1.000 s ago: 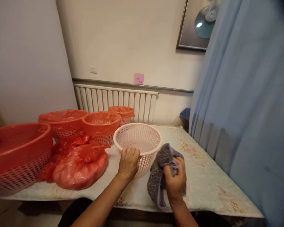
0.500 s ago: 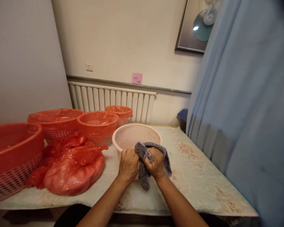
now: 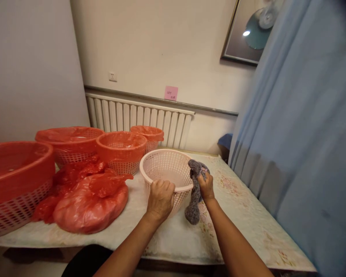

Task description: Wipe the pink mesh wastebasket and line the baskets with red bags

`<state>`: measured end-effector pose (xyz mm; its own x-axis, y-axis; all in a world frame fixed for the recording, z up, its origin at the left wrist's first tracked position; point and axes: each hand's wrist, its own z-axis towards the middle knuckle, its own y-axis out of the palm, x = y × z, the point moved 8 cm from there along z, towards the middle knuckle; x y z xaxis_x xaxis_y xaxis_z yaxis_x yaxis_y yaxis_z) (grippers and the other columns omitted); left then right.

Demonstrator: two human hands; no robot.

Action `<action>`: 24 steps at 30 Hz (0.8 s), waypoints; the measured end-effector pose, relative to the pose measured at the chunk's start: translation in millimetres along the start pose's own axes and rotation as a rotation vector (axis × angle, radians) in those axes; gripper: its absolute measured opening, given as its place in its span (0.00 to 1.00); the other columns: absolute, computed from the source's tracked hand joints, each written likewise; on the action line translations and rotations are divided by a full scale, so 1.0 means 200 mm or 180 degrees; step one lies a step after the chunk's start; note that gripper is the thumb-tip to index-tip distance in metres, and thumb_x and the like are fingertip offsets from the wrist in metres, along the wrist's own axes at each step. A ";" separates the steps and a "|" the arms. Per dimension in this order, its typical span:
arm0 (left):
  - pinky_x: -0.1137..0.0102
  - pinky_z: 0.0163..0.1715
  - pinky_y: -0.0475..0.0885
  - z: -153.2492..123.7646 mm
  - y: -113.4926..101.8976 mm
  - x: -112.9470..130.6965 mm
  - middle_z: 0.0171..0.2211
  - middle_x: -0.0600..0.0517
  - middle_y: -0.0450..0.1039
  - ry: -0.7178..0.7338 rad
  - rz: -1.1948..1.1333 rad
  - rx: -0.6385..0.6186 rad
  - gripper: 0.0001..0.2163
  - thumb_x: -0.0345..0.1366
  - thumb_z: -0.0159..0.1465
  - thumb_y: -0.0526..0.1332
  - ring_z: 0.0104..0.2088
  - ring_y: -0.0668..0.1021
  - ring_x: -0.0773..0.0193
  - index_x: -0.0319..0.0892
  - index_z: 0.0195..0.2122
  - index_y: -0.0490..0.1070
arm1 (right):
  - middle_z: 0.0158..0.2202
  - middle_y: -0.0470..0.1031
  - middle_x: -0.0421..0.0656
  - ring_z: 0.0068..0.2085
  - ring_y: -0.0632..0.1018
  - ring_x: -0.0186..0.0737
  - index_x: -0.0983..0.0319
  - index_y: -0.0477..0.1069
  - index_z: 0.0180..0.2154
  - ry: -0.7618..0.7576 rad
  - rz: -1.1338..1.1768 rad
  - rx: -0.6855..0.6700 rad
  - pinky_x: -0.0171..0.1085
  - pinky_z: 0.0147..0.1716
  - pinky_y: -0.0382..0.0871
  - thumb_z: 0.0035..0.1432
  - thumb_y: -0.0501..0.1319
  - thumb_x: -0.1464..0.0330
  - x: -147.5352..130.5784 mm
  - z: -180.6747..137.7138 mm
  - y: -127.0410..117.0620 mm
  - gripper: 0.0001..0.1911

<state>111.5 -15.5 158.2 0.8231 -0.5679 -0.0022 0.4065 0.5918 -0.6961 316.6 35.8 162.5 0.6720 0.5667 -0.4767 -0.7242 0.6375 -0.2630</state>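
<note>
- Pale pink plastic basket (image 3: pixel 168 171) with latticed sides, standing upright on a table (image 3: pixel 248 227) covered in floral cloth, seen from the head view.
- Left hand (image 3: pixel 160 200) curled tight over the near rim of the basket, fingers closed on it.
- Right hand (image 3: pixel 206 186) just beside the basket's right rim, fingers closed around a grey cloth (image 3: pixel 194 192) hanging down against the outer wall.
- Red plastic bags (image 3: pixel 89 196) heaped to the left of the basket.
- Red-lined baskets (image 3: pixel 121 148) lined up behind, near a white radiator (image 3: pixel 138 117).
- Blue curtain (image 3: pixel 300 134) on the right.
</note>
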 end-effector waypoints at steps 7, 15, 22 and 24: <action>0.60 0.41 0.63 -0.03 -0.05 -0.09 0.30 0.49 0.70 0.0148 -0.0198 -0.0064 0.04 0.27 0.61 0.57 0.36 0.68 0.55 0.43 0.30 0.67 | 0.26 0.74 0.42 0.30 0.74 0.39 0.61 0.68 0.28 0.0042 -0.0103 -0.0088 0.38 0.35 0.68 0.58 0.53 0.65 -0.14 -0.03 -0.01 0.10; 0.53 0.55 0.59 -0.11 -0.17 -0.07 0.35 0.48 0.69 0.0135 -0.0635 0.0124 0.10 0.20 0.59 0.51 0.43 0.68 0.55 0.41 0.34 0.67 | 0.26 0.74 0.43 0.30 0.75 0.42 0.61 0.70 0.30 0.0149 -0.1165 -0.0041 0.37 0.33 0.63 0.61 0.54 0.65 -0.56 -0.24 -0.06 0.11; 0.56 0.48 0.63 -0.14 -0.11 0.05 0.29 0.50 0.66 0.0328 -0.1253 0.0183 0.09 0.22 0.61 0.51 0.35 0.67 0.59 0.41 0.30 0.66 | 0.25 0.73 0.42 0.28 0.75 0.41 0.60 0.69 0.31 -0.0104 -0.1355 -0.0212 0.37 0.31 0.60 0.61 0.54 0.65 -0.77 -0.38 -0.04 0.09; 0.58 0.44 0.64 -0.12 -0.09 0.03 0.28 0.50 0.66 0.0336 -0.1317 0.0198 0.09 0.23 0.62 0.51 0.34 0.66 0.58 0.41 0.29 0.65 | 0.27 0.74 0.42 0.30 0.76 0.42 0.61 0.70 0.34 -0.0257 -0.1296 -0.0248 0.37 0.32 0.62 0.61 0.54 0.66 -0.76 -0.39 -0.03 0.08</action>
<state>99.3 -42.8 153.7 0.5418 -0.8182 0.1922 0.7195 0.3333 -0.6093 206.4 -95.1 170.8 0.9134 0.3178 -0.2543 -0.4045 0.7781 -0.4805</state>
